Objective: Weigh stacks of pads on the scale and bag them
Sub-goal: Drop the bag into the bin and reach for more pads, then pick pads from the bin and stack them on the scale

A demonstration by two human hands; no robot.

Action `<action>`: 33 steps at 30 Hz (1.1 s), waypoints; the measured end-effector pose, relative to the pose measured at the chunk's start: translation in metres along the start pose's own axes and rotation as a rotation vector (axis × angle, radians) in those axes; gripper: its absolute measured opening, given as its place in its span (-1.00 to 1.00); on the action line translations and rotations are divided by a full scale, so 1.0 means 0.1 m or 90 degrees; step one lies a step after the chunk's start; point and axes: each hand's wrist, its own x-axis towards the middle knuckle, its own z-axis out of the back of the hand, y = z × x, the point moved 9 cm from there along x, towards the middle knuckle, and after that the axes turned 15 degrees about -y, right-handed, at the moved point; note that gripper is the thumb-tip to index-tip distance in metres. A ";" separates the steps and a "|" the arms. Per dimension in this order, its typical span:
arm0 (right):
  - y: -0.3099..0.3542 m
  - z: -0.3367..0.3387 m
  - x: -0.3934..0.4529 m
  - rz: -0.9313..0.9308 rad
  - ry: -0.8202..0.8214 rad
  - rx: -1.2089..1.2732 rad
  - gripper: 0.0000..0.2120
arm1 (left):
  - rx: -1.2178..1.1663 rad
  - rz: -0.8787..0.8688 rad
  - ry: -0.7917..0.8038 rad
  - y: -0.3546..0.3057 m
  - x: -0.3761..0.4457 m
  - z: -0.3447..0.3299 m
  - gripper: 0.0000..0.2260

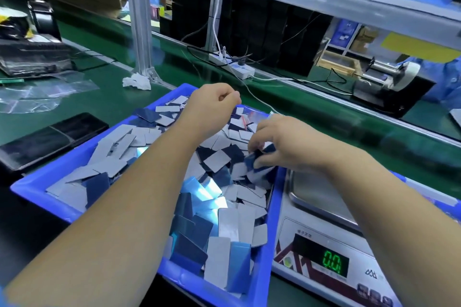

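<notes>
Head view of the gathering step. A blue tray (37, 189) on the green worktop (104, 104) holds a loose heap of grey and blue pads (217, 159); a digital scale (321, 247) stands just right of the tray, its steel pan (316, 194) bare and its display (331, 262) reading 0.0. The right hand (287, 144) reaches over the tray's far right part, its fingers (257, 143) curled and pinching a few blue pads. The left hand (212, 104) hovers above the tray's far side with fingers curled in; whether it holds anything cannot be told. Empty clear bags (37, 95) lie at far left on the worktop. Judged from the bare pan, weighing is not yet begun; the next move calls for squaring the collected pads into a stack and setting it flat on the pan.
</notes>
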 end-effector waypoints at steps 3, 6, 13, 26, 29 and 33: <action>-0.06 0.16 -0.01 -0.094 -0.136 0.207 -0.87 | -0.005 0.004 -0.001 0.01 0.00 -0.01 -0.81; -0.16 0.13 -0.04 -0.230 -0.210 0.406 -0.93 | -0.034 0.011 0.000 0.00 0.02 0.00 -0.82; -0.44 0.11 -0.32 -0.437 -0.267 0.520 -0.84 | -0.119 0.072 0.000 0.01 0.00 0.00 -0.74; -1.28 0.39 -1.74 -0.635 -0.267 0.088 -0.82 | 0.064 -0.174 0.286 -1.08 -0.81 -1.21 -0.87; -1.26 0.39 -1.74 -0.589 -0.231 -0.030 -0.71 | 0.093 -0.196 0.285 -1.13 -0.91 -1.42 -0.87; -1.32 0.40 -1.81 -0.593 -0.269 -0.010 -0.67 | 0.080 -0.206 0.209 -1.00 -0.95 -1.42 -0.86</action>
